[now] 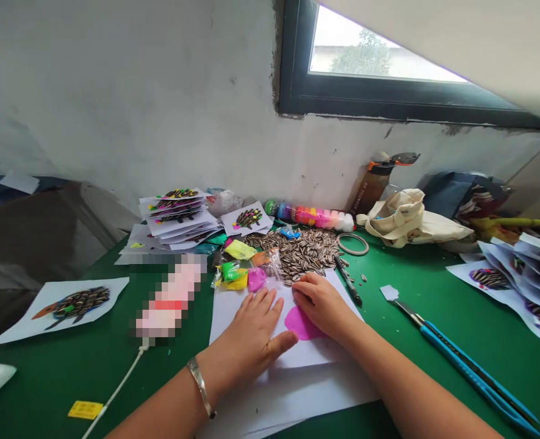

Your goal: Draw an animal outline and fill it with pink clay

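Note:
White paper lies in a stack in front of me, with a flat magenta patch on the top sheet. My left hand rests on the sheet left of the patch, fingers spread and nothing in it. Over the patch's upper right edge lies my right hand, its fingers curled together; whatever is under the fingertips is hidden. Just beyond the hands are small bags of coloured clay, among them a magenta one and a yellow one. Behind them spreads a pile of striped seeds.
A black pen and blue tweezers lie to the right. Stacks of seed pictures stand at back left and far right. A tape ring, a brown bottle and a cloth bag are farther back.

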`<action>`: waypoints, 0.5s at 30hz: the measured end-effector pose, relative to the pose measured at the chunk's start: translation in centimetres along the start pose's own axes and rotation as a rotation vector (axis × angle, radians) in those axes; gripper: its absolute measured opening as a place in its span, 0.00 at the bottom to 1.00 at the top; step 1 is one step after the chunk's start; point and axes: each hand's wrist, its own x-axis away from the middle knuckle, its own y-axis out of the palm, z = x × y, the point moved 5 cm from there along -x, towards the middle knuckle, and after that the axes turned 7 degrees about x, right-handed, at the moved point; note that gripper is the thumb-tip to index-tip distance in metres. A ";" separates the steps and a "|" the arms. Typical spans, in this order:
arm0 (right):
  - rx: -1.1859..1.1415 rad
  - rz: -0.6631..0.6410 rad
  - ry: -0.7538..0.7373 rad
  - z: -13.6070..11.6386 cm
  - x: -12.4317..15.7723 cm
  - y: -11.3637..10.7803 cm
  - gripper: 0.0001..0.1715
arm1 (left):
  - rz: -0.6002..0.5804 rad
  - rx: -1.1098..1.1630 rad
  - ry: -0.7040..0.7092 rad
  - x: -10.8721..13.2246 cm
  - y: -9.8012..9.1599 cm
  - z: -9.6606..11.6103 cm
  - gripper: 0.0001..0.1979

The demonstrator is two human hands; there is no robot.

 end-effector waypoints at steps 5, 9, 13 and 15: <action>-0.037 -0.011 0.018 0.0 -0.1 -0.3 0.11 | 0.081 0.064 -0.016 -0.1 -0.9 0.1 0.34; -0.059 -0.038 0.033 -0.1 -0.2 -0.7 0.12 | 0.266 0.061 -0.026 0.1 -2.9 0.2 0.25; -0.083 -0.053 0.056 -0.1 -0.3 -0.9 0.12 | 0.537 -0.003 -0.110 0.6 -6.3 -0.6 0.20; -0.091 -0.054 0.059 0.0 -0.3 -0.9 0.13 | 0.510 -0.118 -0.184 -0.2 -7.7 -1.4 0.20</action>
